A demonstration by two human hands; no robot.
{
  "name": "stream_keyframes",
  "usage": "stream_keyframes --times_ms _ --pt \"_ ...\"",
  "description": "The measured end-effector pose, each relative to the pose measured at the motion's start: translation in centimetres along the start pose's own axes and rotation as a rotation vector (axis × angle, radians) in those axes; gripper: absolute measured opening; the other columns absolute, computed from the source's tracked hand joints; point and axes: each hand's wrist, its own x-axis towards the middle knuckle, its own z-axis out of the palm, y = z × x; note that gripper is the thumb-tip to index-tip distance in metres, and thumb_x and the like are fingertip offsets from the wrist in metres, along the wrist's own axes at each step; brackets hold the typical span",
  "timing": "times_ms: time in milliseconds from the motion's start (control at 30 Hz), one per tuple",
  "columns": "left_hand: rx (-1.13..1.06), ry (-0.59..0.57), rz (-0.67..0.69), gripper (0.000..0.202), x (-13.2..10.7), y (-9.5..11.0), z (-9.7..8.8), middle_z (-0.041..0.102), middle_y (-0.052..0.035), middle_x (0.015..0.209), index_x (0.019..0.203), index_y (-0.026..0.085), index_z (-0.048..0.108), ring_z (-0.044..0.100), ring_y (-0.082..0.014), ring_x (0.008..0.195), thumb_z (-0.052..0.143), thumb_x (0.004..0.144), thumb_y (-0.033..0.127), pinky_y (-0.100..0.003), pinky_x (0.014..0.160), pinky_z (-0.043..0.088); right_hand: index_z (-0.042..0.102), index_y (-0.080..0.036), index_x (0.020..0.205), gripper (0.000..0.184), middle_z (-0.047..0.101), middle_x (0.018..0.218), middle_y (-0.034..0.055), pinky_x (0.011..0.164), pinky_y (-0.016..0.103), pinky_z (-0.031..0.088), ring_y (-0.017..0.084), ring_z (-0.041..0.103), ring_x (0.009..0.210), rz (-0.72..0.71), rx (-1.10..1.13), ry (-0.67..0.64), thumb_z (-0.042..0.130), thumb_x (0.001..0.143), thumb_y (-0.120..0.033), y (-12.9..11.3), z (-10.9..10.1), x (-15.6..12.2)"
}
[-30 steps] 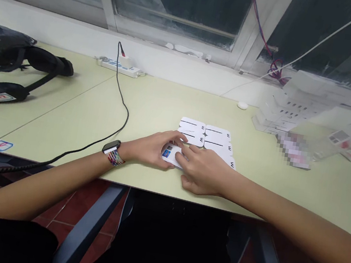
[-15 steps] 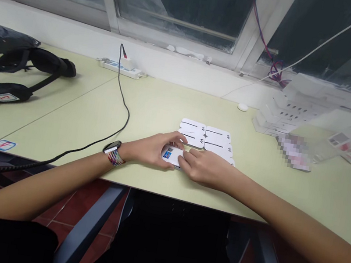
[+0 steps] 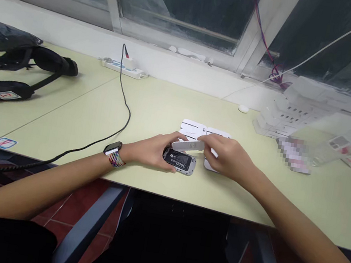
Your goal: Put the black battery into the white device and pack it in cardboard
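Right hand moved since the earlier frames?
Yes: against the power strip, the right hand has shifted rightward and up in the picture; it now holds the white cover tilted above the open device.

The left hand [image 3: 154,150] hides 1 end of the open device [image 3: 178,161] between thumb and fingers. Marks on the cover [image 3: 186,145] at the right hand's fingertips are too small to read. Beyond those fingers, the right hand [image 3: 227,155] conceals part of the white units [image 3: 192,126]. Far left of the fingers, the view's edge cuts off a black headset [image 3: 18,91].
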Motion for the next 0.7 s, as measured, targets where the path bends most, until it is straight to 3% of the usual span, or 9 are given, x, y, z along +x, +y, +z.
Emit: stream_keyframes --times_ms 100,167,233,367,533,700 --pt "-0.012 0.053 -0.004 0.081 0.2 -0.3 0.4 0.073 -0.0135 0.132 0.146 0.026 0.052 0.074 -0.0325 0.114 0.094 0.079 0.046 -0.045 0.094 0.059 0.071 -0.02 0.094 0.014 0.074 0.084 0.0032 0.066 0.032 0.056 0.018 0.068 0.073 0.385 0.369 0.113 0.058 0.095 -0.017 1.9 0.5 0.4" --pt "-0.003 0.056 0.011 0.084 0.2 -0.7 0.5 0.07 -0.0139 0.135 0.145 0.027 0.05 0.071 -0.0335 0.12 0.095 0.078 0.049 -0.048 0.1 0.057 0.071 -0.02 0.087 0.012 0.072 0.079 0.0021 0.065 0.032 0.055 0.018 0.067 0.071 0.624 0.514 0.114 0.06 0.09 -0.018 3.1 1.2 1.0" --pt "0.021 0.052 0.011 0.09 0.1 -1.0 0.3 0.068 -0.0138 0.137 0.149 0.028 0.046 0.069 -0.0334 0.122 0.095 0.078 0.052 -0.049 0.102 0.056 0.073 -0.02 0.086 0.013 0.071 0.079 0.0028 0.065 0.033 0.053 0.018 0.066 0.071 0.745 0.574 0.071 0.06 0.088 -0.019 4.1 2.0 1.6" --pt "0.141 0.059 -0.04 0.095 -0.7 -1.4 -0.9 0.063 -0.0128 0.137 0.15 0.027 0.046 0.062 -0.0337 0.125 0.096 0.075 0.057 -0.05 0.106 0.052 0.075 -0.02 0.09 0.018 0.074 0.086 0.0044 0.068 0.033 0.047 0.018 0.063 0.077 0.755 0.474 -0.044 0.057 0.09 -0.019 5.0 3.2 2.6" --pt "0.155 0.037 -0.043 0.069 -1.4 -1.2 -1.8 0.063 -0.0095 0.129 0.129 0.025 0.058 0.061 -0.0319 0.121 0.094 0.076 0.05 -0.048 0.105 0.05 0.068 -0.02 0.082 0.013 0.07 0.081 0.0042 0.064 0.033 0.038 0.018 0.057 0.073 0.747 0.342 -0.121 0.057 0.088 -0.017 4.3 3.9 3.2" --pt "0.142 0.027 -0.042 0.066 -1.2 -1.0 -1.7 0.063 -0.0095 0.129 0.131 0.025 0.057 0.061 -0.0316 0.12 0.091 0.078 0.046 -0.048 0.104 0.051 0.057 -0.021 0.076 0.014 0.066 0.076 0.0044 0.063 0.034 0.03 0.019 0.052 0.07 0.732 0.164 -0.152 0.064 0.088 -0.025 3.9 4.4 3.2"
